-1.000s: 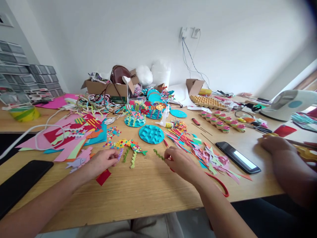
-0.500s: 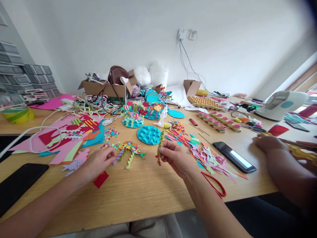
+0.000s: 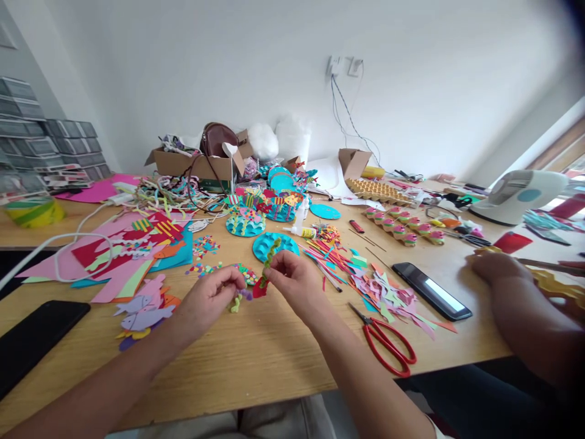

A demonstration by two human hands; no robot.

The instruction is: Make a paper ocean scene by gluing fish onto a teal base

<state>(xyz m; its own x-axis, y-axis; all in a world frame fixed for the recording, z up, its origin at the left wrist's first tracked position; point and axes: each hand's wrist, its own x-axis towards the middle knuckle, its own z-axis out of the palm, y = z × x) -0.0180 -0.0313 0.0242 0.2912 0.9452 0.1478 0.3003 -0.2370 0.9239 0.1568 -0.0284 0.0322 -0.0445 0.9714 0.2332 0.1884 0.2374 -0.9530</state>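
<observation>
My right hand [image 3: 295, 281] pinches a twisted green pipe cleaner [image 3: 272, 251], held upright, with a small red paper piece [image 3: 259, 288] at its lower end. Close by on the left, my left hand [image 3: 218, 296] has its fingers drawn together over the dotted paper fish; what they hold, if anything, is hidden. Part of the dotted fish [image 3: 245, 273] shows between the hands, and a light green twisted leg [image 3: 235, 303] sticks out below my left fingers. Behind my right hand lies a blue scalloped disc [image 3: 262, 245].
Red-handled scissors [image 3: 386, 341] and a phone [image 3: 432, 291] lie at the right, paper strips [image 3: 388, 292] beside them. Another person's hand [image 3: 503, 268] is at the far right. Lilac paper fish [image 3: 147, 317] and a black phone [image 3: 41, 341] lie left. A glue bottle [image 3: 304, 231] lies behind.
My right hand has moved left with the green pipe cleaner. My left hand has moved right, over the dotted fish. The lilac fish and scissors are more fully uncovered.
</observation>
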